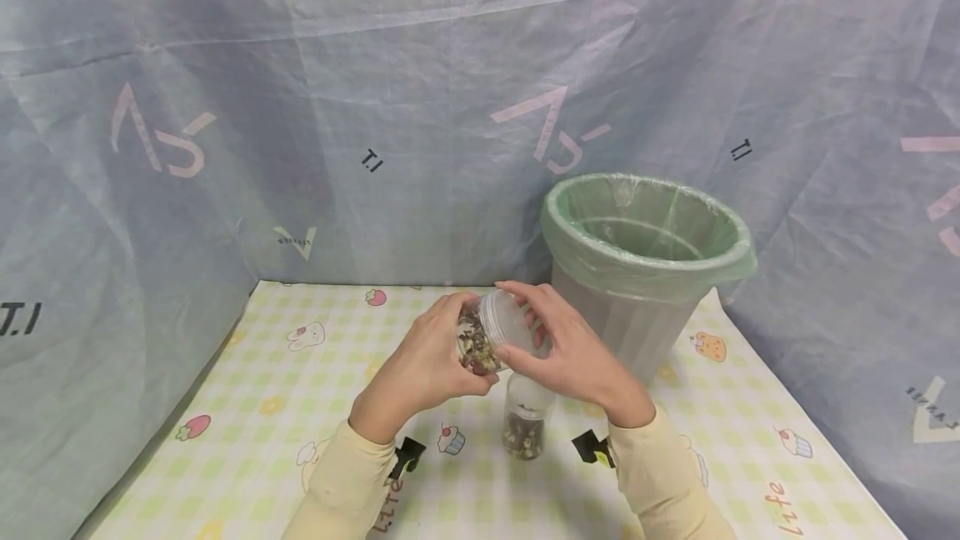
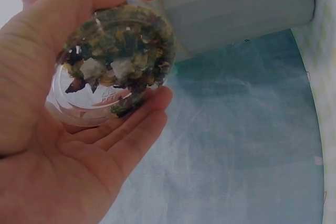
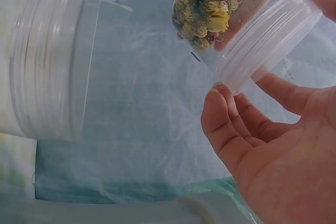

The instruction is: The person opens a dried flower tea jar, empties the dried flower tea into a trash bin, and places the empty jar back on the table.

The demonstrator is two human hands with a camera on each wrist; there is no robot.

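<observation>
A clear jar (image 1: pixel 474 340) of dried flowers is tilted above the table, gripped around its body by my left hand (image 1: pixel 420 357). Yellow buds and darker red petals (image 3: pixel 207 14) show through its wall in the right wrist view. The left wrist view looks at the jar's base (image 2: pixel 118 51), with the left fingers and thumb around it. On the clear ridged lid (image 1: pixel 512 325), my right hand (image 1: pixel 570 352) pinches the rim between thumb and fingers. The lid is against the jar's mouth. Just below the hands, a second clear jar (image 1: pixel 524 433) with dark dried contents stands upright.
A grey bin (image 1: pixel 630 327) lined with a green bag (image 1: pixel 648 269) stands at the back right, close beyond my right hand. A checked cloth (image 1: pixel 277 373) covers the table. Grey-blue fabric (image 1: pixel 442 107) hangs around the back and sides.
</observation>
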